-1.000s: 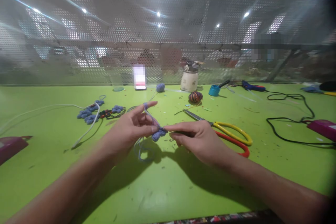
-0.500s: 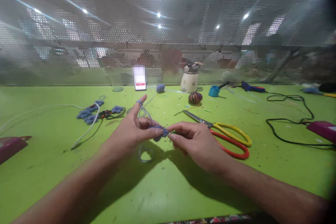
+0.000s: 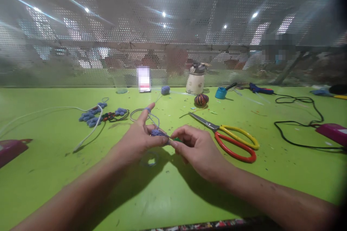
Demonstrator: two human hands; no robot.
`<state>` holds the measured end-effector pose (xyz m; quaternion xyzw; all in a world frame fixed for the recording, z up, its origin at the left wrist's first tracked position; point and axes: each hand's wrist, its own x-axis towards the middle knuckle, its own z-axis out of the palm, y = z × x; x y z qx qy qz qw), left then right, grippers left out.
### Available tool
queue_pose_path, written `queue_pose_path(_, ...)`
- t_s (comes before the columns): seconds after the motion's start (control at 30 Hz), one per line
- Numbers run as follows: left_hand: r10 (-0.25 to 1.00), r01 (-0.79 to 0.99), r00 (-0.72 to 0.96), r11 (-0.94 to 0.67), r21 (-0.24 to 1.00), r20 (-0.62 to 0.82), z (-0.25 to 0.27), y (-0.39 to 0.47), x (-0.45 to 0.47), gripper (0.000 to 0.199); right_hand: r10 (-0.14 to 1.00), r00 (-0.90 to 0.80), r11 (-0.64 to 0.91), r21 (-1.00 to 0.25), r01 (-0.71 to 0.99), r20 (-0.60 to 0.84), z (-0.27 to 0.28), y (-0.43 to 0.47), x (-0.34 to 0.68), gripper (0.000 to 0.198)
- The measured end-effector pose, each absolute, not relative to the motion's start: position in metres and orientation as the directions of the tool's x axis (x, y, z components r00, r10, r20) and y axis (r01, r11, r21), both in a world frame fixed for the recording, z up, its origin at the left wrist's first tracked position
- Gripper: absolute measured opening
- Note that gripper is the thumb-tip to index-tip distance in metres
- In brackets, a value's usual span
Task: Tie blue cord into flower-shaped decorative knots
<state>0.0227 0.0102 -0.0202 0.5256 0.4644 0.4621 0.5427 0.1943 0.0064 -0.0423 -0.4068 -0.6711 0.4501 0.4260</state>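
Observation:
My left hand pinches a small blue-purple crochet piece between thumb and fingers. Its raised index finger has blue yarn wrapped round it, and a loop of that yarn hangs in the air beside the finger. Close against the piece, my right hand is closed on a crochet hook; only a bit of its green handle shows, the rest being hidden by the fingers. A blue yarn ball lies further back, with a strand running toward my left hand.
Large scissors with yellow and red handles lie right of my hands. Crocheted flowers and a white cable are on the left. Behind stand a phone, a jug, a multicoloured yarn ball and a blue tape roll.
My left index finger has tipped slightly to the right, and the yarn loop beside it has spread wider. The crochet piece has turned a little between my fingers.

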Motion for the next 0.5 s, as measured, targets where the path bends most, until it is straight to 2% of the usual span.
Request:
queue_pose_path(0.27, 0.964, -0.060, 0.260, 0.071, 0.996, -0.053, -0.013, 0.004, 0.016, 0.123, 0.885, -0.442, 0.208, -0.973, 0.098, 0.145, -0.036, 0.015, 0.204, 0.017)
queue_pose_path(0.37, 0.937, -0.110, 0.342, 0.113, 0.987, -0.069, -0.011, 0.006, 0.012, 0.122, 0.837, -0.480, 0.375, -0.915, 0.150, 0.265, -0.030, 0.017, 0.210, 0.011)
queue_pose_path(0.5, 0.903, -0.134, 0.423, 0.137, 0.981, -0.069, -0.010, 0.007, 0.010, 0.124, 0.720, -0.537, 0.619, -0.757, 0.210, 0.440, -0.021, 0.019, 0.220, 0.007)
